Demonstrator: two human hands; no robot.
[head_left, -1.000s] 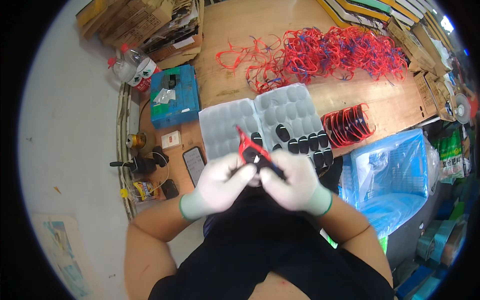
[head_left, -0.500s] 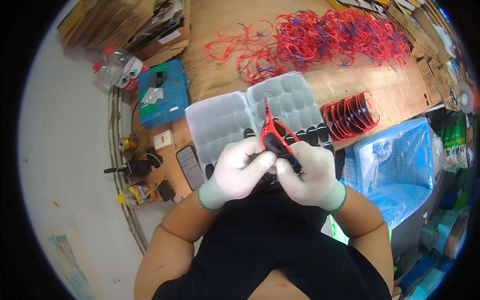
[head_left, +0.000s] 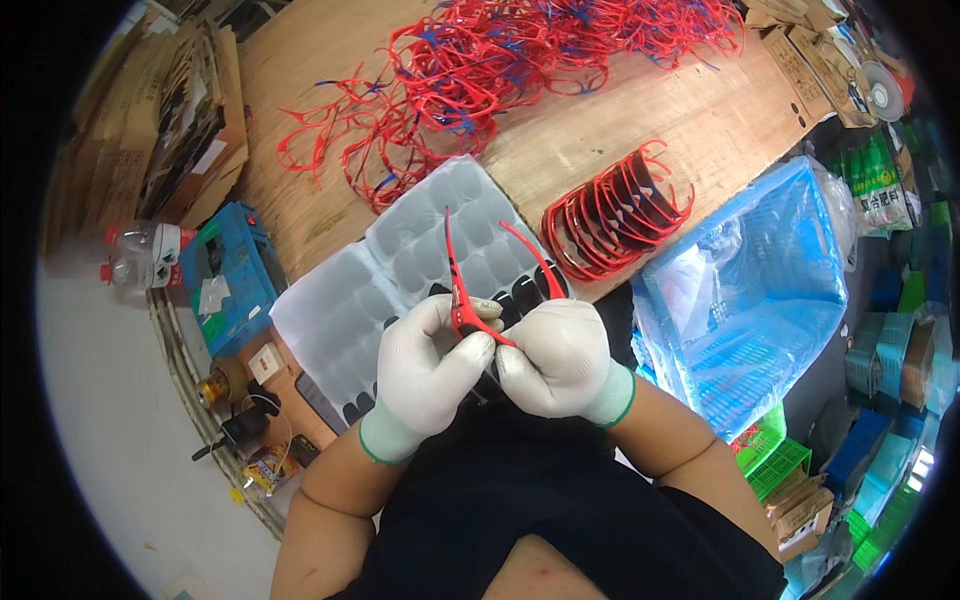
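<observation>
A pair of red-framed glasses (head_left: 461, 312) is held between my hands over the tray, its two temple arms spread and pointing away from me. My gloved left hand (head_left: 432, 368) pinches the frame by its left side. Opposite it, my gloved right hand (head_left: 556, 362) has its fingers closed on the other side of the frame. My fingers hide most of the front and any lenses in it. Beneath lies a white moulded tray (head_left: 330, 300) with rounded pockets; dark lenses (head_left: 527, 292) sit in several pockets nearest me.
A tangled heap of red and blue frames (head_left: 540, 60) covers the far table. Right of the tray stands a row of red glasses with dark lenses (head_left: 615, 215). A blue plastic-lined crate (head_left: 745, 300) is at the right, a blue box (head_left: 235, 275) and cardboard (head_left: 170, 130) at the left.
My view has turned, shifting the table things leftward. The glasses have turned in my hands, so both temple arms now stand apart. Both hands keep hold.
</observation>
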